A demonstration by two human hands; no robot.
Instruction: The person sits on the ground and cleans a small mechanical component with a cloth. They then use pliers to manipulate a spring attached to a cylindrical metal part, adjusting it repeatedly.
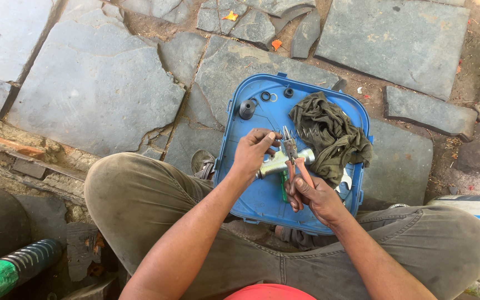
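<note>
**Metal fitting held over the blue lid, pliers at its top**

Metal fitting (278,163), a short silvery tube, sits above the middle of the blue plastic lid (251,200) that lies on the stone paving. The left hand (253,154) is clenched around the fitting's near end, with the fingers curled over the top of it. The right hand (315,195), just below and to the right of the fitting, grips a pair of pliers (293,157) by their orange handles. The pliers' nose points up and away from the person and meets the fitting at its upper side, right beside the left fingertips.

On the lid's far right part lies a crumpled olive-green rag (329,133), touching the fitting's far end. Along the lid's far edge sit a black rubber cap (246,109), two small rings (269,97) and a small black bushing (288,92). A wrench head (345,180) shows at the lid's right side, under the rag's lower edge. The person's knees flank the lid on either side. Well to the left of the lid, at the lower corner, lies a dark bottle with a green label (12,269).
</note>
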